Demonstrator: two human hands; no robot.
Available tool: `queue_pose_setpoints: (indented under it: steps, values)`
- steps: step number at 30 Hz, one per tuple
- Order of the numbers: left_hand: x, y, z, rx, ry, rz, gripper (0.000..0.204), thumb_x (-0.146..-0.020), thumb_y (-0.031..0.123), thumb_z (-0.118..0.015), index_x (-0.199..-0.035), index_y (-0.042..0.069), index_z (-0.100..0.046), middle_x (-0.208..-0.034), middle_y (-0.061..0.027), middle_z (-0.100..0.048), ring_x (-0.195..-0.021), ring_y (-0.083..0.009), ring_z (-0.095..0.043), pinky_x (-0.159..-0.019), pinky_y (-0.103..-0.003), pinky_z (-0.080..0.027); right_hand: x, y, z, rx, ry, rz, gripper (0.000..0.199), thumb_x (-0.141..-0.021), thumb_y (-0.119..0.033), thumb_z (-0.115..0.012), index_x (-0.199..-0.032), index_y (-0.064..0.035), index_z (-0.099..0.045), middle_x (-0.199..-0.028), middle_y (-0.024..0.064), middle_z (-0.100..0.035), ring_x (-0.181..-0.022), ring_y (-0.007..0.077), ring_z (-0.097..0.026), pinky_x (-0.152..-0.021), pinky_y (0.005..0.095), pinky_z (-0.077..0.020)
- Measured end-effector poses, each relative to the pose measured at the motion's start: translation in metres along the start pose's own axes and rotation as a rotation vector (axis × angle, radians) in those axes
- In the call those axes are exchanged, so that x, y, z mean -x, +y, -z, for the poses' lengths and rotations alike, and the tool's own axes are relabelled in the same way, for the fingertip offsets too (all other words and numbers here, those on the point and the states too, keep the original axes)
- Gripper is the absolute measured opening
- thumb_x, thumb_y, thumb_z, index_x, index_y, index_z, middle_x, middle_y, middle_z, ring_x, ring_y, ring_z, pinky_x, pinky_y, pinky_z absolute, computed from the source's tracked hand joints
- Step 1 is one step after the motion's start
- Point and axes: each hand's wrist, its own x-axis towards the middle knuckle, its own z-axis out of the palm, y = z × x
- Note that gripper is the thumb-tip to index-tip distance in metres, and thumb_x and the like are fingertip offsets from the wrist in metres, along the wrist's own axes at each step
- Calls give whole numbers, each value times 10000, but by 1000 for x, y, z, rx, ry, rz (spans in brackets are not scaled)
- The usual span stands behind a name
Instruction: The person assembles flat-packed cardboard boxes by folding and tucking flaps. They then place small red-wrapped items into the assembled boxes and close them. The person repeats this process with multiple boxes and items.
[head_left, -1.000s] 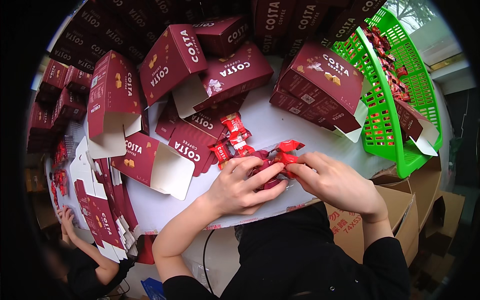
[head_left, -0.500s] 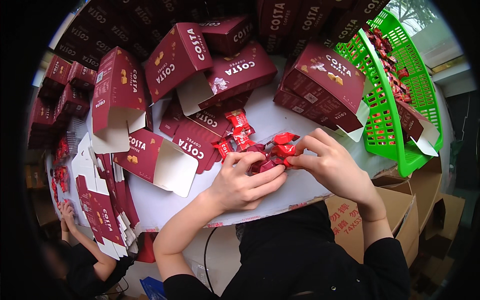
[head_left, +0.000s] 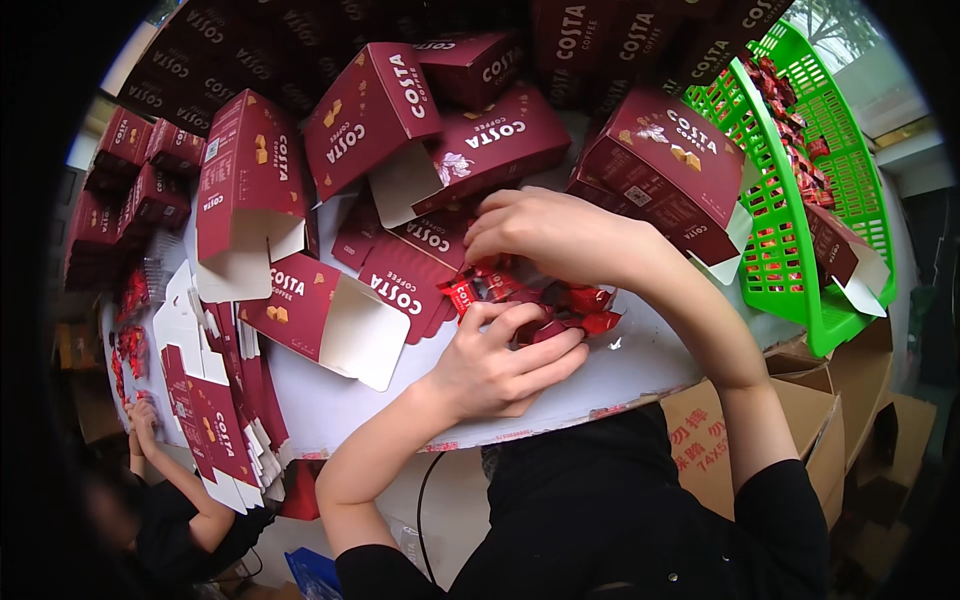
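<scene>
My left hand (head_left: 505, 365) is curled around several small dark-red and bright-red wrapped sweets (head_left: 580, 303), which bunch up beyond its fingers on the white table. Across the bunch reaches my right hand (head_left: 540, 232), palm down, fingers bent together over more red wrapped sweets (head_left: 463, 295) on the far left side of the pile. Its fingertips are partly hidden, so what they pinch does not show. Flattened maroon cartons (head_left: 395, 275) lie just beyond, and an open maroon carton (head_left: 330, 310) rests on its side left of my left hand.
Several open maroon cartons (head_left: 495, 145) stand at the back, with closed ones stacked behind. A green basket (head_left: 810, 240) of red sweets is at the right. Flat cartons (head_left: 215, 420) are piled at left, near another person's hand (head_left: 143, 415). A cardboard box (head_left: 740, 430) is below the table edge.
My right hand has moved left and away from me, from the right side of the bunch to the sweets at its far left. My left hand stays curled at the bunch.
</scene>
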Motion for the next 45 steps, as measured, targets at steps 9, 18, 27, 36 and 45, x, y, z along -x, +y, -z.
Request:
queue_pose_setpoints:
  steps: [9, 18, 27, 36, 45]
  values:
    - [3, 2, 0, -36, -30, 28, 358, -729, 252, -633, -1084, 252, -678, -1156, 106, -636, -1085, -184, -532, -891, -361, -379, 41, -48, 25, -300, 219, -291, 362, -938, -61, -561, -1286, -4, -483, -1024, 171, -643, -936, 315, -645, -814, 383, -521]
    - [4, 2, -2, -9, -11, 41, 323, -735, 244, -638, -1053, 277, -686, -1186, 106, -636, -1073, -182, -542, -878, -362, -387, 107, -85, 30, -206, 37, -340, 417, -816, 86, -577, -1210, -53, -574, -1013, 107, -605, -951, 269, -631, -824, 349, -536]
    - [2, 3, -1, -19, -16, 36, 307, -732, 238, -642, -1028, 314, -675, -1209, 97, -618, -1055, -177, -537, -888, -363, -388, 109, -89, 24, 48, 42, -301, 366, -789, -33, -632, -1153, -32, -589, -989, 110, -587, -891, 253, -600, -783, 351, -515]
    - [5, 5, -3, -40, -58, 29, 345, -728, 239, -642, -1059, 336, -650, -1295, 65, -588, -1117, -187, -511, -928, -377, -384, 107, -82, 36, -128, 50, -297, 287, -806, -78, -727, -1070, -23, -628, -933, 93, -637, -852, 277, -638, -723, 372, -537]
    - [7, 6, -4, -55, -64, 41, 336, -741, 243, -636, -1062, 343, -645, -1325, 42, -570, -1134, -192, -501, -926, -375, -377, 102, -88, 31, 98, -88, -211, 370, -746, -55, -626, -1105, 26, -583, -957, 99, -577, -867, 251, -624, -699, 323, -543]
